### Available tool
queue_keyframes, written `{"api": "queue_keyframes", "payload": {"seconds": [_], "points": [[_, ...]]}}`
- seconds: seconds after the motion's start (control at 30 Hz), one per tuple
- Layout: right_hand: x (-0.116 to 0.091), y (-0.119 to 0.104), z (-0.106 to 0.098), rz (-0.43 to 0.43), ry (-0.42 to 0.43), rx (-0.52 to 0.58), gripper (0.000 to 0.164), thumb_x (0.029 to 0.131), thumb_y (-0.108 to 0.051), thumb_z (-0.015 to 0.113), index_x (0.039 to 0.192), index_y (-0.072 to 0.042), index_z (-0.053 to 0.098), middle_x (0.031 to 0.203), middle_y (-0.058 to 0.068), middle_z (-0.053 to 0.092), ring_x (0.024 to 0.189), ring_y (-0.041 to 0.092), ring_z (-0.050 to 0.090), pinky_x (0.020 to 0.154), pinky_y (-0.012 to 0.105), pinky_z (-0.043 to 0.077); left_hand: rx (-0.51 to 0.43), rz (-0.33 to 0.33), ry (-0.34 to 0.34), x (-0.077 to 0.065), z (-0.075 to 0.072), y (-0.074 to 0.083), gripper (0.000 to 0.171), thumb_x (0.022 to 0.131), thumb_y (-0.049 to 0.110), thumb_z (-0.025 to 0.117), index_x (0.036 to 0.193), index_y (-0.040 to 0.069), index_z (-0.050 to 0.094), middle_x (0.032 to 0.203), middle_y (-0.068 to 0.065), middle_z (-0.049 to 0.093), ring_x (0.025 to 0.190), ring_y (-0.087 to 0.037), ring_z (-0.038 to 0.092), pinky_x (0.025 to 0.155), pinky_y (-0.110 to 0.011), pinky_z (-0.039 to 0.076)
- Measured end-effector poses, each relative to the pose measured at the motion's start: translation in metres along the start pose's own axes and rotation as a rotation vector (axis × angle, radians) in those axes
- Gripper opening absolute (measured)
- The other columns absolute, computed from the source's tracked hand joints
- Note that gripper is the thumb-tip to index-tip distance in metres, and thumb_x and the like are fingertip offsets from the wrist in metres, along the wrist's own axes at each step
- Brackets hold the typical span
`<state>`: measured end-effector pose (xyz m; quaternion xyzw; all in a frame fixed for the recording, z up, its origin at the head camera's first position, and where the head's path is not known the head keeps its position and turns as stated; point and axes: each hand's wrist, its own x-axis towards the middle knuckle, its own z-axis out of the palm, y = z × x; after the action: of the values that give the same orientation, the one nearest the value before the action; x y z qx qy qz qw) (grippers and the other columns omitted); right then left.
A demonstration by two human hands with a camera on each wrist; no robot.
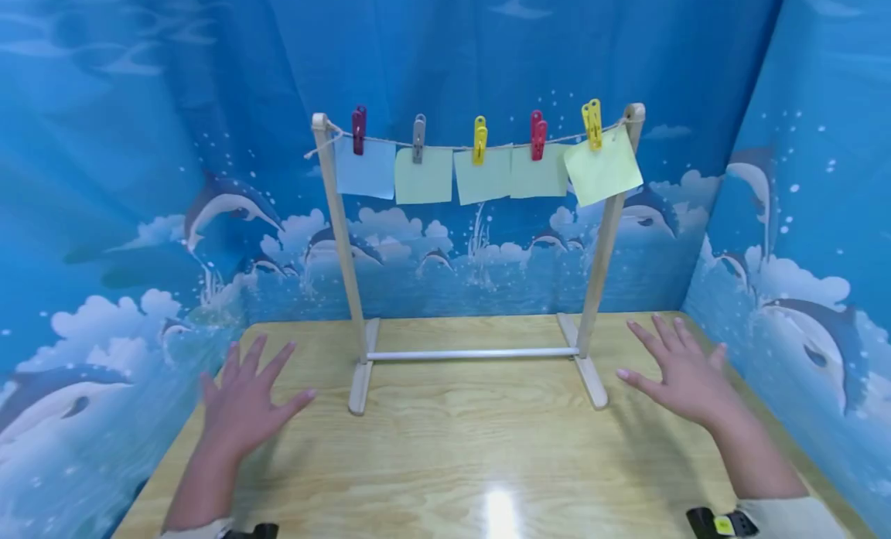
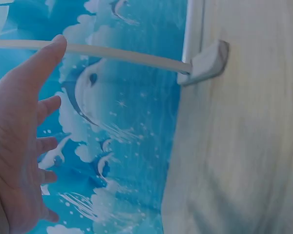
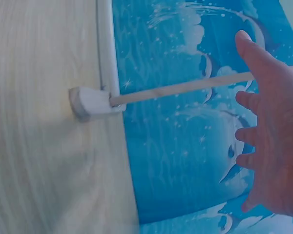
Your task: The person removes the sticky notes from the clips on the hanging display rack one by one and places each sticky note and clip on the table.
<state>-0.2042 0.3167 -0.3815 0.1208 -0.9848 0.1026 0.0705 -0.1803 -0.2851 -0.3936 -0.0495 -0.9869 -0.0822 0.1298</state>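
Note:
My left hand hovers over the table's left side, fingers spread, holding nothing. On the opposite side my right hand is likewise spread and bare. Between them stands a wooden rack with a string tied across its posts. From the string hang a blue paper sheet at the left, several pale green sheets, and a tilted yellow-green sheet by the right post. Clothespins hold them: dark red, grey, yellow, red, and another yellow.
A pale rod joins the rack's feet low over the wooden table. Blue dolphin-print curtains enclose the back and both sides. Bands with dark devices sit on the wrists.

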Motion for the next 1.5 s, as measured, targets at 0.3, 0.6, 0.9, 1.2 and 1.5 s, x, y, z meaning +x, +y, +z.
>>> {"api": "queue_keyframes", "payload": {"seconds": [0.3, 0.6, 0.9, 1.2, 1.5], "points": [[0.01, -0.022, -0.015, -0.113, 0.05, 0.09, 0.084, 0.092, -0.052, 0.061, 0.157, -0.02, 0.019, 0.159, 0.026, 0.011, 0.143, 0.051, 0.006, 0.091, 0.087, -0.001, -0.1, 0.063, 0.073, 0.015, -0.014, 0.014, 0.086, 0.087, 0.064, 0.059, 0.155, 0.023, 0.027, 0.16, -0.021, 0.012, 0.143, -0.051, 0.002, 0.096, -0.084, 0.007], [0.023, -0.054, -0.032, -0.218, 0.04, 0.165, 0.079, 0.092, -0.048, 0.064, 0.153, -0.012, 0.03, 0.159, 0.024, 0.015, 0.146, 0.044, 0.005, 0.106, 0.075, 0.009, -0.194, 0.092, 0.056, 0.023, -0.03, 0.024, 0.084, 0.089, 0.057, 0.061, 0.156, 0.023, 0.024, 0.159, -0.021, 0.017, 0.139, -0.054, 0.015, 0.097, -0.082, 0.014], [0.034, -0.087, -0.054, -0.327, 0.019, 0.322, 0.076, 0.093, -0.038, 0.067, 0.155, -0.02, 0.028, 0.159, 0.016, 0.022, 0.143, 0.046, 0.017, 0.1, 0.077, 0.023, -0.348, 0.12, 0.029, 0.037, -0.041, 0.031, 0.081, 0.09, 0.05, 0.065, 0.156, 0.022, 0.026, 0.156, -0.022, 0.022, 0.137, -0.054, 0.021, 0.098, -0.08, 0.02], [0.052, -0.119, -0.091, -0.468, 0.025, 0.308, 0.075, 0.091, -0.036, 0.07, 0.153, -0.017, 0.032, 0.155, 0.013, 0.032, 0.141, 0.04, 0.027, 0.101, 0.07, 0.032, -0.444, 0.154, 0.022, 0.052, -0.057, 0.044, 0.079, 0.091, 0.046, 0.066, 0.155, 0.024, 0.026, 0.156, -0.021, 0.023, 0.138, -0.05, 0.022, 0.098, -0.078, 0.024], [0.073, -0.153, -0.12, -0.538, 0.029, 0.333, 0.076, 0.088, -0.036, 0.073, 0.151, -0.017, 0.036, 0.154, 0.007, 0.035, 0.141, 0.03, 0.029, 0.104, 0.062, 0.037, -0.548, 0.127, 0.033, 0.064, -0.07, 0.052, 0.073, 0.091, 0.044, 0.068, 0.153, 0.026, 0.034, 0.156, -0.017, 0.026, 0.14, -0.046, 0.023, 0.1, -0.075, 0.027]]}}
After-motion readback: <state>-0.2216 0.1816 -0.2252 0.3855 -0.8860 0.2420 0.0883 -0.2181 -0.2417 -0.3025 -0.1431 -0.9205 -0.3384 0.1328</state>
